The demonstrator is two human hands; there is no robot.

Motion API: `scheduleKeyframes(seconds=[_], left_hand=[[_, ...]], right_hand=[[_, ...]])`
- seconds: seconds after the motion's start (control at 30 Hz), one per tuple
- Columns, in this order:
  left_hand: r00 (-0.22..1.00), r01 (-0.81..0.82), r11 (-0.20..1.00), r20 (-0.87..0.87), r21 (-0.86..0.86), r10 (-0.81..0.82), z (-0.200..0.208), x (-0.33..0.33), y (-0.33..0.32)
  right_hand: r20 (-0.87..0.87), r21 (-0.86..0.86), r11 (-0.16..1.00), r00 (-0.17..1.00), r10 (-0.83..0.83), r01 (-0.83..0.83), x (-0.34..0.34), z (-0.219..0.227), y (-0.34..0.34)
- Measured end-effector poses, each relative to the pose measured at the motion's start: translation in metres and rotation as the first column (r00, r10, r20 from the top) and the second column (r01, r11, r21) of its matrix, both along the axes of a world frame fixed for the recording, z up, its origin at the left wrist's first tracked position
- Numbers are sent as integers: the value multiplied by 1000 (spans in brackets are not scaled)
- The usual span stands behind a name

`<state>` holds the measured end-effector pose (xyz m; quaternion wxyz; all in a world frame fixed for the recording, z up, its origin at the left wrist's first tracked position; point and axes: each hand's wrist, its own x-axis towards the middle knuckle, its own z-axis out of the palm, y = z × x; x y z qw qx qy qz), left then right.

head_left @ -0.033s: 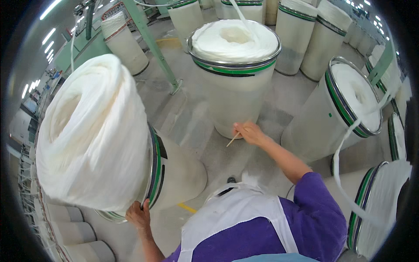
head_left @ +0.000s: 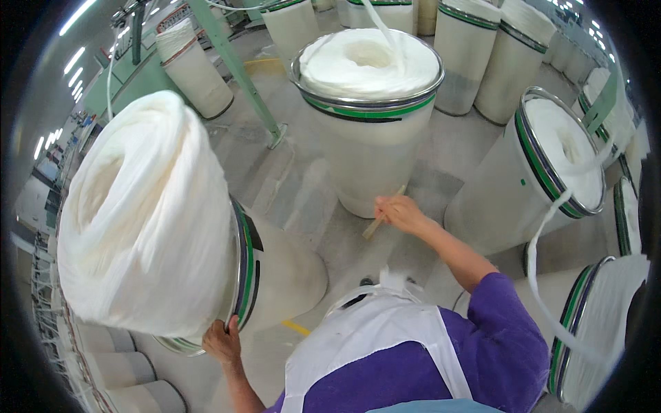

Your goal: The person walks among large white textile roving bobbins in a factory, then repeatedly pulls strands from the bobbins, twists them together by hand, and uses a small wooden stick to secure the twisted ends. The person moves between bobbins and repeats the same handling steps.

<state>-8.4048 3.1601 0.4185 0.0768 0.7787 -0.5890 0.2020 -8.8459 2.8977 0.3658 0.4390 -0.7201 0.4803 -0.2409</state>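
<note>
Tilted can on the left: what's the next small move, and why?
Probably ease the tilted can back upright. The left hand grips its lower rim alone, fibre bulges far past the top, and the right hand is busy with a thin stick.

The person wears a purple short-sleeved shirt under a white apron with a broad strap running over the right shoulder. Both forearms are bare, and the left hand and right hand are ungloved.
</note>
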Motion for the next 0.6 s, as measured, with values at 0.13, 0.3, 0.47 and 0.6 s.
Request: scheduleKeyframes(seconds=[0.13,0.3,0.47,0.6], left_hand=[[999,-45,995,5,-93,46,3,-46,-40],[990,-52,981,121,-187,75,-10,-69,-40],[938,-346,937,-9,-44,346,10,-113,-54],[988,-46,949,125,-312,89,21,-190,-130]], right_hand=[[126,191,978,990,56,-80,-88,44,8],[-114,87,929,923,367,-359,-143,31,1],[-253,198,899,866,431,-390,-180,-45,-48],[-45,342,831,876,481,-439,-230,-54,-107]])
